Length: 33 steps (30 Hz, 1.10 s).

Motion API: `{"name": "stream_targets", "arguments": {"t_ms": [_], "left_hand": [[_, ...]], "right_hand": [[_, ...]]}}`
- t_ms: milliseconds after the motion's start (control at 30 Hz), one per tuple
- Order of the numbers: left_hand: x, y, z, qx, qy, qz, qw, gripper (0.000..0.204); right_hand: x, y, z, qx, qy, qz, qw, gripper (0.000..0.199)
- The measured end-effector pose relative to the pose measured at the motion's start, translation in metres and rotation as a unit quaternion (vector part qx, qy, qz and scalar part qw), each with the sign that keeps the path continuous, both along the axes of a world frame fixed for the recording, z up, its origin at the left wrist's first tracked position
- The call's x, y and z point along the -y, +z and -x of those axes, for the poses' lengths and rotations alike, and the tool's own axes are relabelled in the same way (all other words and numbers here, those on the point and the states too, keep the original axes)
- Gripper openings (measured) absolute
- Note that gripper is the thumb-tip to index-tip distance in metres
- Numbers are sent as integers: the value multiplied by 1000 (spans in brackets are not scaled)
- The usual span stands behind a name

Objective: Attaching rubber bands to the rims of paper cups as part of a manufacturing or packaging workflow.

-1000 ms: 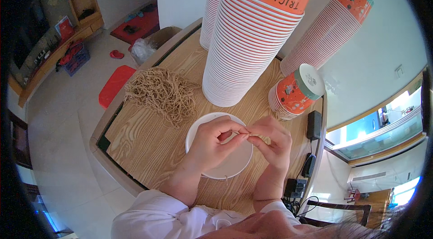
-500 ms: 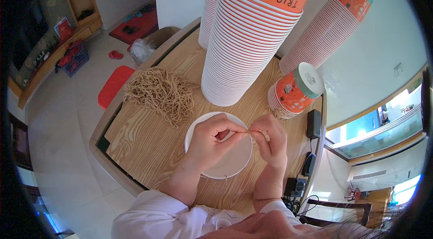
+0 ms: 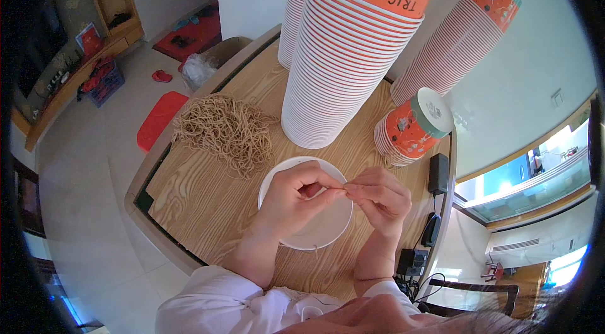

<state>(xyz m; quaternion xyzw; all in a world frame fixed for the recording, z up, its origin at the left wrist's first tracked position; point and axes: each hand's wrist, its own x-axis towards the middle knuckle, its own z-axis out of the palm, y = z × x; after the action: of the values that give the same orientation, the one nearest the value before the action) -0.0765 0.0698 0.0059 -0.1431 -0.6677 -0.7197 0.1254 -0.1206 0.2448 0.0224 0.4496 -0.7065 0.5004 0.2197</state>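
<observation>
At the near edge of the tabletop [image 3: 208,208], just over a white cup [image 3: 315,233], the left hand [image 3: 296,198] and right hand [image 3: 378,198] meet fingertip to fingertip. Each pinches one end of a thin tan string [image 3: 345,190], of which only a short bit shows between the thumbs; whether it is knotted or threaded cannot be told. The cup stands mouth up under both hands, and neither hand grips it.

The work looks like fine handling of that string above the cup. It would go best with the pinch kept close to the ends, the string held taut and low over the rim, and the wrists steadied against the table so that the cup is not knocked.

By count there is one white cup, one loose heap of tan strings [image 3: 220,129] toward the left edge, three tall stacks of orange cups [image 3: 346,63] along the far side, and one short stack [image 3: 409,129] lying tipped at the right. Black chargers [image 3: 438,173] lie at the right edge.
</observation>
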Motion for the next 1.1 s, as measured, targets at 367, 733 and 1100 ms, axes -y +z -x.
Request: {"name": "stream_targets", "arguments": {"t_ms": [367,733,1100], "left_hand": [[-1,1,-1,18,-11,-21,1000,7],[-3,-1,-1,12,3,-37,999,7],[-2,2,-1,-18,56,33,998,11]], "right_hand": [[-2,0,1,-25,-18,-27,999,17],[1,0,3,-53,-38,-40,997,16],[-5,-1,5,-50,-55,-91,993,17]]}}
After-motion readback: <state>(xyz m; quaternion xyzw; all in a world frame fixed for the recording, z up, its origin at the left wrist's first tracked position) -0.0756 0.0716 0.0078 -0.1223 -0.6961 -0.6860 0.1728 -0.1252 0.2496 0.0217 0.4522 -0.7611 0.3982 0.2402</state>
